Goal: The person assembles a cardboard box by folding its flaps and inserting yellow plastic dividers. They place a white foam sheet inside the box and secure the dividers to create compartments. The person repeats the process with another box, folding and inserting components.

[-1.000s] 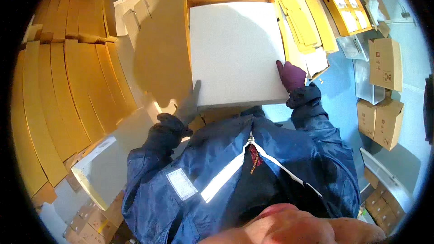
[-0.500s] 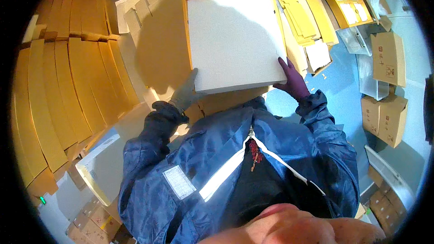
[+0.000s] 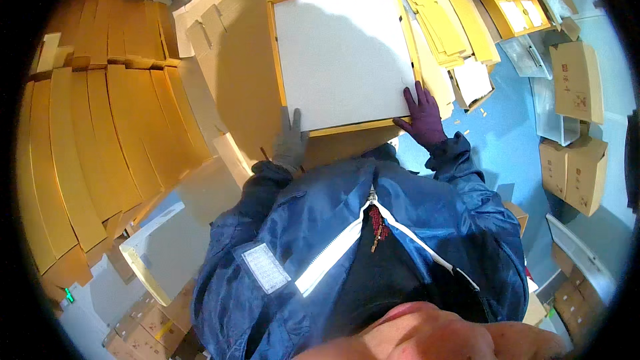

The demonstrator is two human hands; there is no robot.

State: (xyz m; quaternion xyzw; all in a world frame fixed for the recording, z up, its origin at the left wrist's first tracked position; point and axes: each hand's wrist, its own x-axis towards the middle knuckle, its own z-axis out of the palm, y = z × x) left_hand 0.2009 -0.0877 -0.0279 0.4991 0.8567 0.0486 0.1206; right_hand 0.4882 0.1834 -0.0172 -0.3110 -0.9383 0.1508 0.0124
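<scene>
Gloved hands, left hand (image 3: 291, 141) and right hand (image 3: 421, 117), apparently press a flat square white panel (image 3: 340, 53).

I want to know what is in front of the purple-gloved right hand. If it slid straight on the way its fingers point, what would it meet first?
Probably only more of the white panel: the right hand already rests on its near corner, fingers pointing across it.

Head camera, looking steeply down

It sits close above the white panel (image 3: 343, 53), with the person's jacket (image 3: 373, 247) filling the lower frame.
</scene>
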